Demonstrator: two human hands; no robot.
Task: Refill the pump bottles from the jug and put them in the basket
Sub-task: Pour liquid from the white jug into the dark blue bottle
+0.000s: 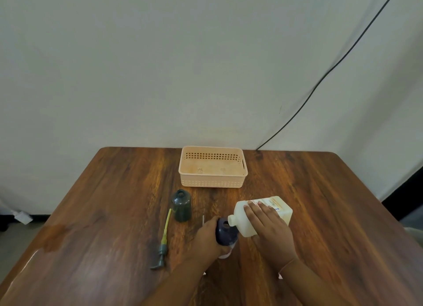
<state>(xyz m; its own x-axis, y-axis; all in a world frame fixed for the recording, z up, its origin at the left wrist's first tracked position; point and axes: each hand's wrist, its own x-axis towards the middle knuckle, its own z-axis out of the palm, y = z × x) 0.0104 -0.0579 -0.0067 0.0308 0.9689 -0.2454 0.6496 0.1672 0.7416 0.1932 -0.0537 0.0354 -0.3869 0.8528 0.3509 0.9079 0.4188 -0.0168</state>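
Observation:
My right hand (271,231) grips a cream-white jug (246,218) tipped on its side, its open spout touching the mouth of a dark blue bottle (223,233). My left hand (206,237) is wrapped around that blue bottle, which stands on the table with no pump on it. A second dark green bottle (182,206) stands open and upright to the left. Its pump (163,244), with a yellow-green tube, lies flat on the table beside it. A thin pale tube (203,220) pokes out just behind my left hand. The peach plastic basket (212,182) sits at the table's far edge with nothing in it.
The wooden table (103,214) has rounded far corners and stands against a pale wall. A black cable (320,81) runs down the wall to the table's back edge, right of the basket.

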